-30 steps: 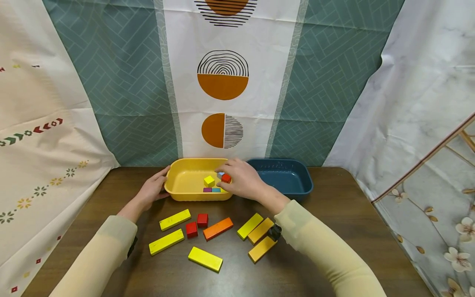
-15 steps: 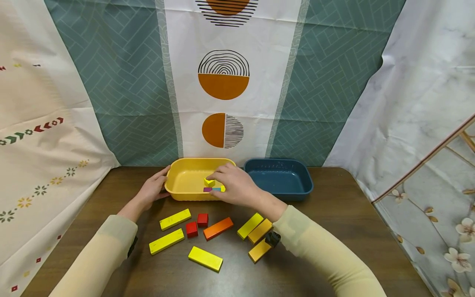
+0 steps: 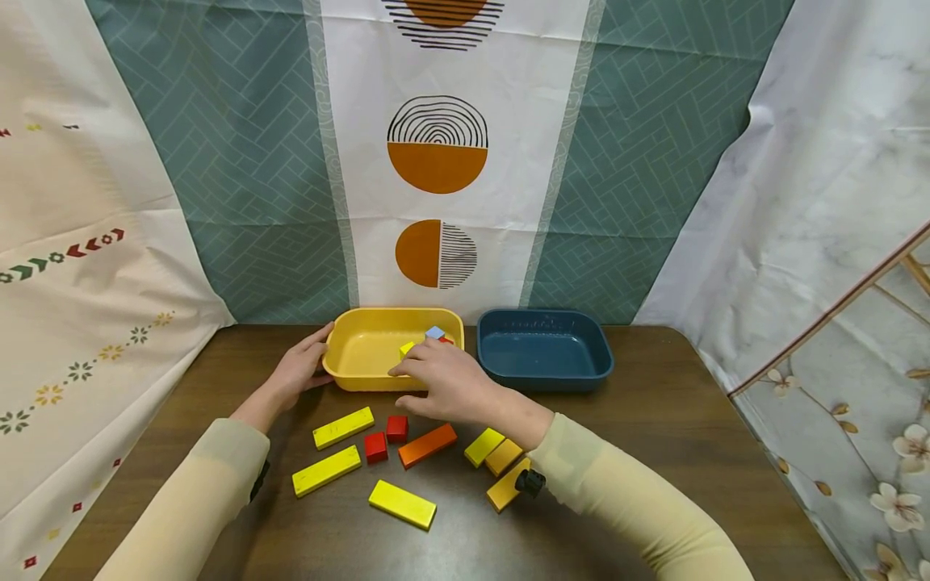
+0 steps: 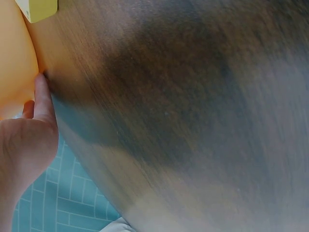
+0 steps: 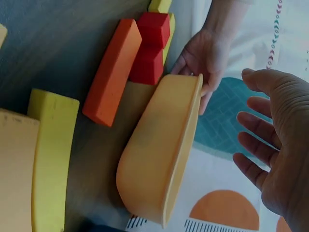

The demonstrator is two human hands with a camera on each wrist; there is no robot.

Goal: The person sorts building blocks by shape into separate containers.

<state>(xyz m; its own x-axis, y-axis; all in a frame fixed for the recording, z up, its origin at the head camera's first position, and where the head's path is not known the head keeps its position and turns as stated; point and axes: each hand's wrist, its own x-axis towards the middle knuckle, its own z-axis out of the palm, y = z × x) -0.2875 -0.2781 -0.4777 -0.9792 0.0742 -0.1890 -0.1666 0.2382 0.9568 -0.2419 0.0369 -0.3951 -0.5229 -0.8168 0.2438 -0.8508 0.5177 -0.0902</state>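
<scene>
A yellow plastic bin (image 3: pixel 363 379) stands at the back of the table. My left hand (image 3: pixel 300 367) rests against its left end, extended fingers touching the wall, as the left wrist view also shows. My right hand (image 3: pixel 454 383) hovers over the bin's front right rim. Its fingers are spread and loosely bent in the right wrist view, with nothing between them. Inside the bin, a light blue block (image 3: pixel 435 332), a bit of a red block (image 3: pixel 446 340) and part of a yellow cube (image 3: pixel 406 349) show. My right hand hides the rest.
A dark blue bin (image 3: pixel 545 377) stands right of the yellow one. In front lie two red cubes (image 3: pixel 396 429), an orange block (image 3: pixel 427 445) and several yellow blocks (image 3: pixel 402 504). Pale orange blocks (image 3: pixel 504 457) lie beneath my right forearm. Patterned cloth (image 3: pixel 254 161) hangs behind the table.
My right hand has come from the bin's right side leftward and toward me, out over the front rim. My left hand has stayed at the bin's left end.
</scene>
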